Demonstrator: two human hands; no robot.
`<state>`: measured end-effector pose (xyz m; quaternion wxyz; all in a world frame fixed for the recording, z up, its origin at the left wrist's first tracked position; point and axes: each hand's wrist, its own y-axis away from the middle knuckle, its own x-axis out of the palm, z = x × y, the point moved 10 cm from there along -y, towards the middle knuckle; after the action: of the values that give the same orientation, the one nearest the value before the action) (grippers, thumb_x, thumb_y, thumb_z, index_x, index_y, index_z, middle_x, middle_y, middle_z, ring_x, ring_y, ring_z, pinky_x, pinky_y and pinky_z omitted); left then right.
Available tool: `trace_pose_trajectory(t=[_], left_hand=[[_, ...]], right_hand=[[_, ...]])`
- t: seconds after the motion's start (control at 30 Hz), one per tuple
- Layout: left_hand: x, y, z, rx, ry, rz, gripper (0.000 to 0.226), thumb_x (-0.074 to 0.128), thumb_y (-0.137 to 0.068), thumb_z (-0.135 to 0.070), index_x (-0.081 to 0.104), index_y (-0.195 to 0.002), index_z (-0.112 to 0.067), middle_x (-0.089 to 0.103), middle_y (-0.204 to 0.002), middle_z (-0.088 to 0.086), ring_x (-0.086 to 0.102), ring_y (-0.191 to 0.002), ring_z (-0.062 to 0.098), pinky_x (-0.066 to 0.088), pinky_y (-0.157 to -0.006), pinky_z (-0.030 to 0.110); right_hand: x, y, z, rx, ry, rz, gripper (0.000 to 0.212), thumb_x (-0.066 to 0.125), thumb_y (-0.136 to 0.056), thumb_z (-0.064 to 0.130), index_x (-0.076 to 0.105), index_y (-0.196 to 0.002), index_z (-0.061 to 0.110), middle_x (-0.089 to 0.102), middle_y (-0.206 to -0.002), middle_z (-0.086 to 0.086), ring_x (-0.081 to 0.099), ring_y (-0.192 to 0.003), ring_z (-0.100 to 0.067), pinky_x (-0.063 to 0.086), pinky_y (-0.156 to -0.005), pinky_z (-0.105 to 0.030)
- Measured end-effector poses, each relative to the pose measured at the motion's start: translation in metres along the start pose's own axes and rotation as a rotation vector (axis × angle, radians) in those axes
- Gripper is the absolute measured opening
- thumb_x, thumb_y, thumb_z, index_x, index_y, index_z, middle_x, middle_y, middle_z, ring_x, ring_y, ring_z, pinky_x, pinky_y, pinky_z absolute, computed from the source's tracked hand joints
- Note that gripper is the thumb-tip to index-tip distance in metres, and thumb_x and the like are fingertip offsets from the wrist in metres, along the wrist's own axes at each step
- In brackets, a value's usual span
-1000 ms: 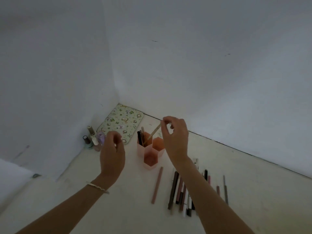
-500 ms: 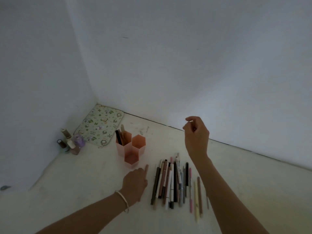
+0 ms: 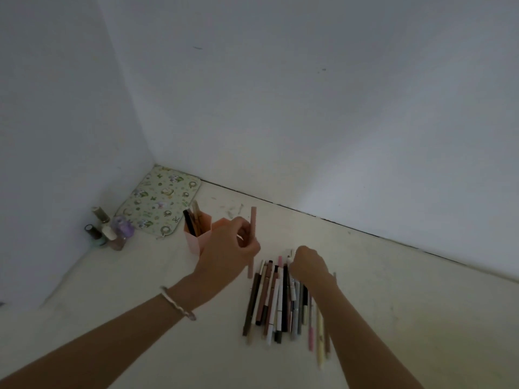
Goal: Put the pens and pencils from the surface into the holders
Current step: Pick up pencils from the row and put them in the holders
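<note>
Pink pencil [image 3: 253, 237]: upright, clamped in left hand [image 3: 227, 249] grip
Right hand [image 3: 307, 265]: on pens [image 3: 276, 301], grip state unclear
Holders [image 3: 196, 238]: behind left hand

You can read no text, label, brand or number anywhere here. The patterned mat [image 3: 161, 202] in the corner shows only small cartoon figures, no words you can make out. The pens and pencils [image 3: 276, 301] on the surface and the little bottles [image 3: 108, 233] by the wall are too blurred to show any lettering.
</note>
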<state>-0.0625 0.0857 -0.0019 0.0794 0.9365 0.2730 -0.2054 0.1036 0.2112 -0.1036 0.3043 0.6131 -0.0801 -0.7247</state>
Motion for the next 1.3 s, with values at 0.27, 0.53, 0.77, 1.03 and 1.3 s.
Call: trace_pose_trajectory(t=[0.27,0.53,0.77,1.03,1.3], left_hand=[[0.001,0.014,0.004,0.024,0.102,-0.037,0.027,0.068,-0.085,-0.008,0.053,-0.075,-0.029,0.061,-0.075,-0.011,0.068,-0.064,0.014,0.061,-0.055,0.034],[-0.029,0.002,0.003,0.024,0.267,-0.122,0.084,0.066,-0.084,0.002,0.026,-0.148,-0.037,0.062,-0.082,0.003,0.064,-0.061,0.009,0.059,-0.057,0.027],[-0.128,-0.024,-0.007,0.176,0.044,-0.485,0.064,0.07,-0.083,-0.005,0.04,-0.131,-0.037,0.064,-0.088,-0.01,0.07,-0.068,0.0,0.054,-0.052,0.015],[-0.115,-0.015,0.026,0.326,-0.496,-0.453,0.045,0.068,-0.086,-0.013,0.055,-0.128,-0.02,0.065,-0.097,-0.003,0.061,-0.088,0.012,0.052,-0.069,0.019],[-0.14,0.01,0.066,0.11,-0.302,-0.538,0.032,0.055,-0.086,0.0,0.059,-0.115,-0.013,0.061,-0.11,-0.002,0.056,-0.107,0.018,0.05,-0.089,0.032]], right_hand=[[0.03,0.006,-0.007,0.005,0.006,0.016,0.023,0.045,-0.096,0.007,0.047,-0.118,0.002,0.059,-0.113,-0.013,0.061,-0.101,-0.027,0.044,-0.076,-0.028],[-0.011,-0.003,0.0,0.033,-0.635,0.018,0.013,0.063,-0.086,0.01,0.058,-0.077,0.002,0.054,-0.072,-0.016,0.05,-0.053,-0.018,0.037,-0.05,-0.023],[-0.037,0.015,0.074,-0.14,-1.539,0.453,0.018,0.05,-0.089,0.002,0.046,-0.082,0.019,0.052,-0.064,-0.007,0.04,-0.048,-0.012,0.032,-0.039,-0.019],[-0.044,0.023,0.091,-0.175,-1.511,0.021,0.059,0.054,-0.087,-0.004,0.032,-0.132,0.028,0.056,-0.068,-0.009,0.045,-0.051,-0.013,0.04,-0.048,-0.022],[-0.054,0.06,0.184,-0.693,-0.945,-0.505,0.068,0.059,-0.089,0.005,0.024,-0.139,0.034,0.061,-0.072,0.001,0.052,-0.046,-0.01,0.047,-0.044,-0.025]])
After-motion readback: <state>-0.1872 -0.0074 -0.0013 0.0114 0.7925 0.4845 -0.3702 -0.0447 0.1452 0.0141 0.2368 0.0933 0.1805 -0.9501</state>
